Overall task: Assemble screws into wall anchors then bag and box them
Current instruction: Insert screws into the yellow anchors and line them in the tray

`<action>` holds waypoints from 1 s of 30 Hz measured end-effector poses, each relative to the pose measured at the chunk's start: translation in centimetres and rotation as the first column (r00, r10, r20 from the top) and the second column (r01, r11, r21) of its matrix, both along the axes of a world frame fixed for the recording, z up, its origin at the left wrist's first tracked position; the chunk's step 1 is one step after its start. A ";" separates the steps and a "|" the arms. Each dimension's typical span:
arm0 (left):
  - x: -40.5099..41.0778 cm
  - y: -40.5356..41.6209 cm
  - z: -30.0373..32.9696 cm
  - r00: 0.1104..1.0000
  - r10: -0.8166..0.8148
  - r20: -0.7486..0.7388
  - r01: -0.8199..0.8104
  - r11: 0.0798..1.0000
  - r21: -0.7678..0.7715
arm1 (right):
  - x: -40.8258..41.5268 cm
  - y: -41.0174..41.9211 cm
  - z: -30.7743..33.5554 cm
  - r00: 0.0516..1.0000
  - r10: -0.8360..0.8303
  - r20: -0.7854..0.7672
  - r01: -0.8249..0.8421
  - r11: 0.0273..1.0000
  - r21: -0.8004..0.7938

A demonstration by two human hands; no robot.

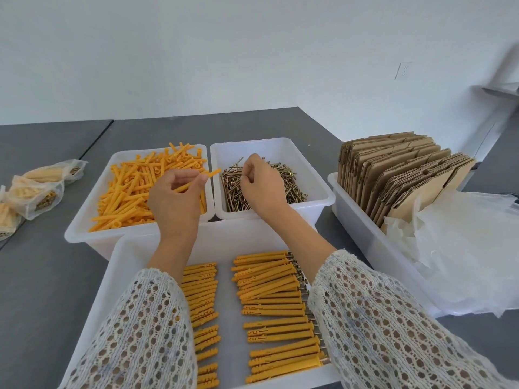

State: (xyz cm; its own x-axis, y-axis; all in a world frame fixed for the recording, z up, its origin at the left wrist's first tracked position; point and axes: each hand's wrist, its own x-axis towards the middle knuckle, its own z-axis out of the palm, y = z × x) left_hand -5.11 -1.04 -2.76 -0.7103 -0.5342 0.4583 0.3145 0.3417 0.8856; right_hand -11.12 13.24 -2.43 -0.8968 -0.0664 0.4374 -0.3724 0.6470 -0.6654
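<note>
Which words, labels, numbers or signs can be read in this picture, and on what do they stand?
None can be read.
Bags: dark patches show through the plastic, too blurred to tell whether they are print.
Cardboard: plain, no print shows.
Bins: plain white, no label shows.
Wall outlet: no marking can be made out.

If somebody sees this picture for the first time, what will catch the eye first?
Probably the bright orange anchors heaped in the far left bin, where the left hand holds one anchor. Next, the rows of assembled anchors in the near tray.
</note>
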 end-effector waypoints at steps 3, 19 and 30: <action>-0.4 -0.4 0.1 0.999 -0.051 0.017 0.048 0.986 0.159 | 0.0 -0.4 0.2 0.999 0.012 0.041 -0.003 0.977 -0.214; 0.1 0.9 -0.6 0.988 -0.128 -0.088 0.108 0.972 -0.208 | 0.9 -0.3 1.8 0.989 0.095 0.115 0.018 0.691 -0.723; 0.0 0.7 -2.1 0.991 0.068 0.117 0.050 0.617 -0.786 | 2.0 -1.6 1.7 0.968 0.247 0.040 -0.134 0.647 -0.751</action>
